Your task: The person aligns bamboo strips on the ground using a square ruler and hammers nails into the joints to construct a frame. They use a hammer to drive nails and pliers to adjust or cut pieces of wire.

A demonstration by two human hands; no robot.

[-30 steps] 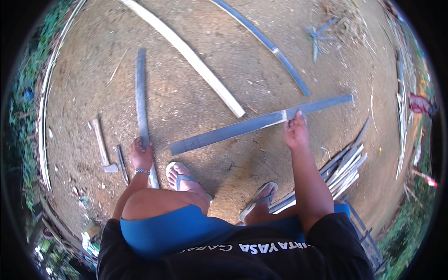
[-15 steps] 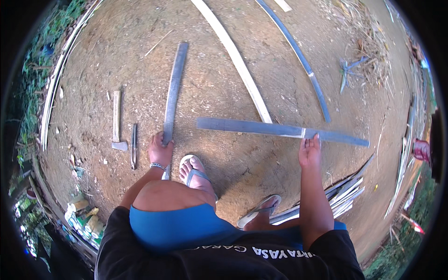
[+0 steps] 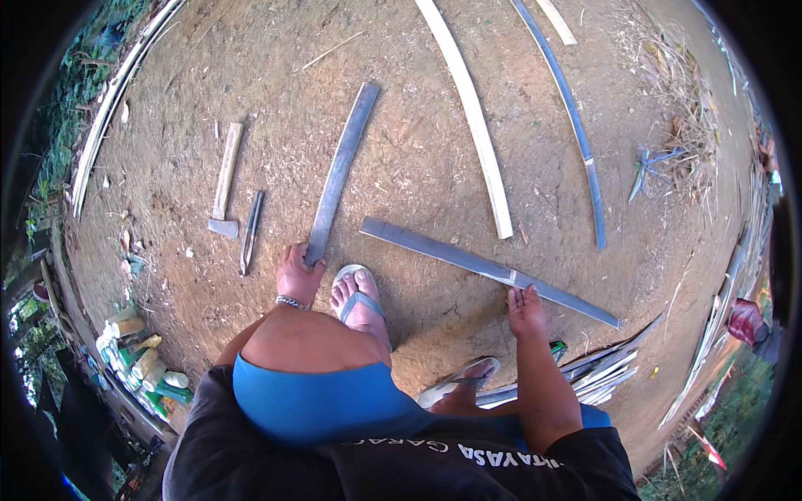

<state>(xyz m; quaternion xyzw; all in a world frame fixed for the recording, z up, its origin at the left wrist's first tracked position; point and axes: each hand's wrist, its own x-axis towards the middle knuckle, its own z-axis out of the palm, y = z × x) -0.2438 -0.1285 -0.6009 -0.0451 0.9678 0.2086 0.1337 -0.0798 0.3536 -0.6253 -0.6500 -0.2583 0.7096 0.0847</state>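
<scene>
Reference for all positions: the left sandal [image 3: 364, 301], worn on the person's left foot.

Left hand [image 3: 301, 274]: just left of the sandal, fingers clenched round the near part of a dark flat left slat [image 3: 342, 171]. From there this slat runs away ahead of the sandal, angled slightly right. The portion beneath the hand is hidden.

Right hand [image 3: 528, 312]: well to the right of the sandal, palm upward, grasping the near edge of a second dark piece, the right slat [image 3: 443, 253], by a pale joint. Its left end is ahead of the sandal, apart from it; the slat slopes nearer toward its right end. Whether it touches the ground [image 3: 409, 150] cannot be told.

Also observed: an axe [image 3: 225, 179] and a narrow dark tool [image 3: 251, 232], kind uncertain, both left of the sandal and ahead. A long pale slat [image 3: 474, 108] and a narrow dark slat [image 3: 571, 108] lie ahead and to its right. A bundle of slats [image 3: 606, 376] lies far right, slightly nearer the person.
</scene>
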